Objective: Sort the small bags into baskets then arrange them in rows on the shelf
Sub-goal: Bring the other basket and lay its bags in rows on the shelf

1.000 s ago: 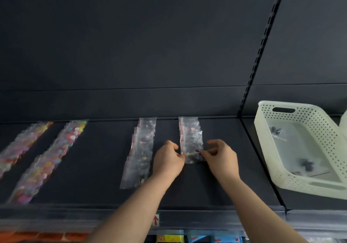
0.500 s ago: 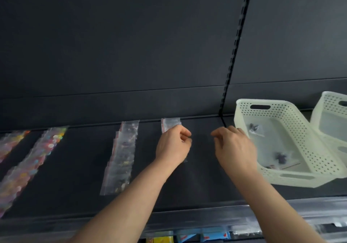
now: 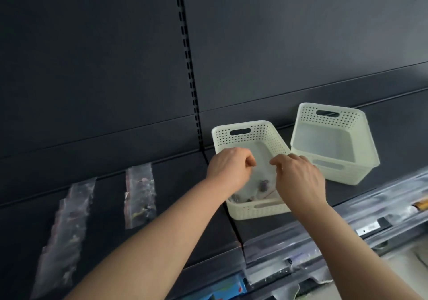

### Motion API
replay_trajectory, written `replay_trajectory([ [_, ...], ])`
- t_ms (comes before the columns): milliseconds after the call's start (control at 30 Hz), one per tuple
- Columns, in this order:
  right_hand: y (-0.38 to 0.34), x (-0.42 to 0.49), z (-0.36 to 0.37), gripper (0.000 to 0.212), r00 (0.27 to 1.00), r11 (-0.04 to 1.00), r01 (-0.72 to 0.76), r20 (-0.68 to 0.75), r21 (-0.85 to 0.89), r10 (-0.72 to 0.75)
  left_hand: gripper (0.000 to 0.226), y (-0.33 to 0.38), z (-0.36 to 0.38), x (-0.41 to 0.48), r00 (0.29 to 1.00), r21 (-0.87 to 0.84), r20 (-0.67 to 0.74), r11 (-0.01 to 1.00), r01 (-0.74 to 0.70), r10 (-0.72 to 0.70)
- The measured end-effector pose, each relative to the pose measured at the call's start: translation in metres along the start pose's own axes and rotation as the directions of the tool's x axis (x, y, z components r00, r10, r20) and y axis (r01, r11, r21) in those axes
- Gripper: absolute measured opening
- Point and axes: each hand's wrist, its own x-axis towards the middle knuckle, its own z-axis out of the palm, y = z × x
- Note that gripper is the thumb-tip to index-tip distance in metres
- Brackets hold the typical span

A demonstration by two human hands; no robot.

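Both hands over the left basket (image 3: 245,133) on the shelf (image 3: 185,195): left hand (image 3: 229,169) and right hand (image 3: 298,177) near each other, fingers curled as if pinching; blur hides whether a clear bag hangs between them, cannot tell. Small bags (image 3: 264,185) with dark contents lie at the basket's near end. Second basket (image 3: 328,114) sits just beside it to the right; two bag rows (image 3: 139,193) lie further left.

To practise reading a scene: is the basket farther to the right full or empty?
Empty as far as shown: the right basket shows a bare pale floor, unlike the left basket, which holds small bags.
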Motion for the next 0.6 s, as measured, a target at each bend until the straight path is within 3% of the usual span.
replay_trajectory([
  [100, 0.011, 0.000, 0.005, 0.045, 0.999, 0.998, -0.042, -0.017, 0.055, 0.043, 0.013, 0.022, 0.015, 0.016, 0.984, 0.082, 0.179, 0.996, -0.030, 0.014],
  [233, 0.015, -0.001, 0.010, 0.056, 0.999, 0.987, -0.054, 0.004, 0.151, 0.054, 0.032, 0.043, 0.037, 0.029, 0.922, 0.277, 0.376, 0.961, -0.016, -0.093],
  [367, 0.017, 0.000, 0.008, 0.060, 0.999, 0.990, -0.047, 0.027, 0.132, 0.043, 0.024, 0.045, 0.052, 0.036, 0.927, 0.375, 0.343, 0.927, 0.010, -0.149],
  [500, 0.022, 0.003, 0.008, 0.059, 0.999, 0.994, -0.038, 0.041, 0.100, 0.034, 0.027, 0.028, 0.046, 0.041, 0.959, 0.222, 0.229, 0.968, 0.118, -0.169],
  [600, 0.020, 0.006, 0.006, 0.057, 0.998, 0.998, -0.021, 0.058, 0.062, 0.018, 0.018, 0.016, 0.026, 0.039, 0.981, 0.003, 0.116, 0.988, 0.156, -0.155],
])
